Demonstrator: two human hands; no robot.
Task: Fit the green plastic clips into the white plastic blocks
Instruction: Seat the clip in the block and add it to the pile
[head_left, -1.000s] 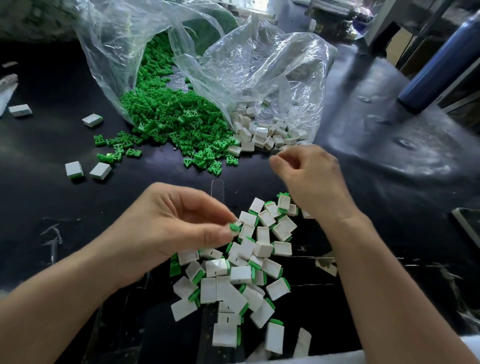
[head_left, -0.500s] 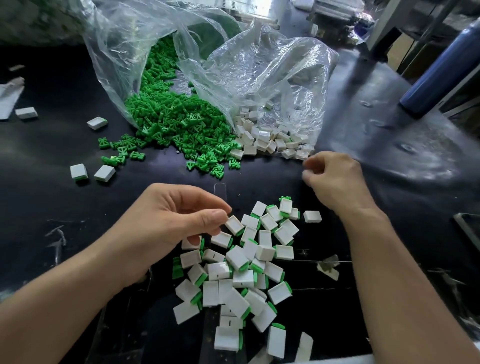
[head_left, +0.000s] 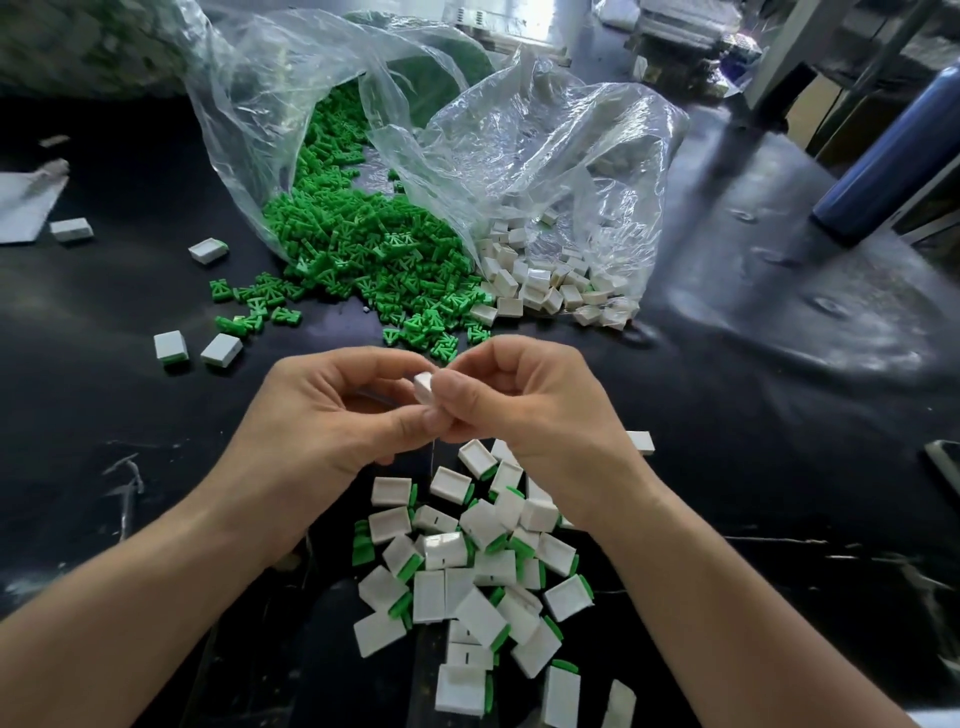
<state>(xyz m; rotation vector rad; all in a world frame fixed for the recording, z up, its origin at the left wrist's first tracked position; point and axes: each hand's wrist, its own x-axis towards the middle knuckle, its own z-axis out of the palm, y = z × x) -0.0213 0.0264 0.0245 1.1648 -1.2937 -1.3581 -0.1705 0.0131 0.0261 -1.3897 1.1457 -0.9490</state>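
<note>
Two hands meet over the middle of a table (head_left: 727, 415): the left hand (head_left: 322, 415) and right hand (head_left: 530, 405) pinch a single block (head_left: 423, 385) between their fingertips. Nearer the viewer, under the wrists, lies a heap of blocks with clips fitted (head_left: 467, 561). Behind the hands, a bag (head_left: 270, 104) lies on its side, spilling loose clips (head_left: 363, 249) onto the table. Touching its right side, a second bag (head_left: 571, 156) spills loose blocks (head_left: 540, 280). Two stray blocks (head_left: 197, 348) lie left of the hands. A bottle (head_left: 893, 156) is at the far right.

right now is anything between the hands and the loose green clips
Nothing visible. The left hand and right hand pinch a white block just short of the spilled green clips; only bare table lies between.
</note>
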